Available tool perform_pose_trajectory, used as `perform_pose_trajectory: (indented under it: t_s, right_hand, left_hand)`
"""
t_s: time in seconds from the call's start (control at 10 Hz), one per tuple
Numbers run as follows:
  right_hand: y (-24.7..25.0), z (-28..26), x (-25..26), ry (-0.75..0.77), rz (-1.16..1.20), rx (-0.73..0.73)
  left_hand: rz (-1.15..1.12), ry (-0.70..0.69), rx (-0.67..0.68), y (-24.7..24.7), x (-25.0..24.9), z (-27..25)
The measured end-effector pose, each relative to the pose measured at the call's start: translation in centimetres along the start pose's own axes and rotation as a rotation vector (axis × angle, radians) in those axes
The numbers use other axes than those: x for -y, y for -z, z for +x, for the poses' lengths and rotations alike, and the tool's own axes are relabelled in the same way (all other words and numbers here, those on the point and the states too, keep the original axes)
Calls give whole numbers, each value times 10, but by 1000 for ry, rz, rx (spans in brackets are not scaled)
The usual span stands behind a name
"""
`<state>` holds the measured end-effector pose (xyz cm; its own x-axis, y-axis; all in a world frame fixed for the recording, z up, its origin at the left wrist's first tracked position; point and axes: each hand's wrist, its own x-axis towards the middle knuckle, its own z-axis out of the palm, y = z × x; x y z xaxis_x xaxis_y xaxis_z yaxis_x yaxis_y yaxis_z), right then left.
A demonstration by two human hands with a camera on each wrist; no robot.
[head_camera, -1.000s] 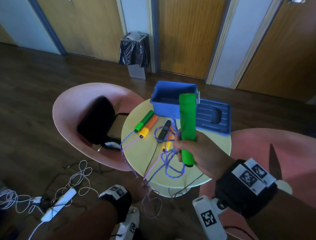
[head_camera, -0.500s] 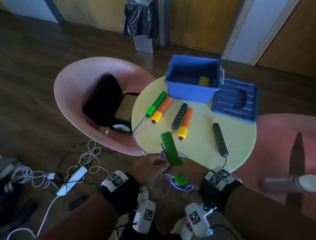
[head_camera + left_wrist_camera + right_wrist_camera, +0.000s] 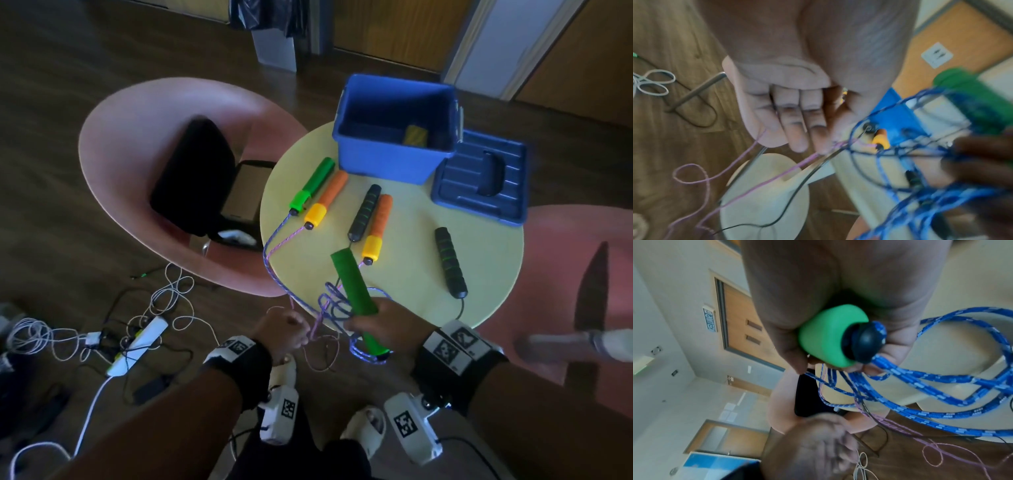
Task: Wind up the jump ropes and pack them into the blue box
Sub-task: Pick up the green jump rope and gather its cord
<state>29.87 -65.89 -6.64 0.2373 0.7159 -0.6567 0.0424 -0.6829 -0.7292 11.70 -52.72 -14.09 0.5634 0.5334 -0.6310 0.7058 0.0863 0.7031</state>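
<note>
My right hand [image 3: 378, 322] grips a green jump-rope handle [image 3: 354, 287] at the near edge of the round yellow table [image 3: 411, 260]. Loops of blue rope [image 3: 941, 378] hang bunched around the hand and the handle's end [image 3: 826, 337]. Just to the left, my left hand [image 3: 286, 327] has its fingers [image 3: 797, 129] curled on a thin pink rope [image 3: 777, 172]. The open blue box [image 3: 387, 164] stands at the table's far side. Between it and my hands lie a green handle [image 3: 313, 186], two orange handles [image 3: 327, 198] and two black handles [image 3: 364, 212].
The box's blue lid [image 3: 479, 178] lies right of the box. Pink chairs stand left [image 3: 137, 137] and right [image 3: 565, 274] of the table, with a black bag [image 3: 191, 178] on the left one. A power strip [image 3: 137, 342] and tangled cables lie on the floor.
My right hand has brought the green handle down from above the table to its near edge. My left hand rose to meet it, then drew left along the pink rope.
</note>
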Motion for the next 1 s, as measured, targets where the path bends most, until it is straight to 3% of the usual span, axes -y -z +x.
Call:
perform_pose_trajectory:
  t_s: [0.1,0.3,0.5,0.8,0.9,1.0]
  right_hand:
    - [3,-4,1,51,129,-8]
    - [1,-20,-7,106,358,112]
    - [-4,-28,-22,59,413,140]
    - [-3,-33,-23,74,429,104]
    - [-3,-34,-20,75,451,100]
    - [-5,-33,-17,72,476,100]
  left_hand:
    - [82,141,59,-15,16,9]
    - [-84,187,103,-55,35,28]
    - [-22,209,-21,-62,19,25]
    - [-160,216,-98,-49,28,18]
    - [-156,238,-222,-44,30,20]
    - [-166,199,-181,-44,24,21]
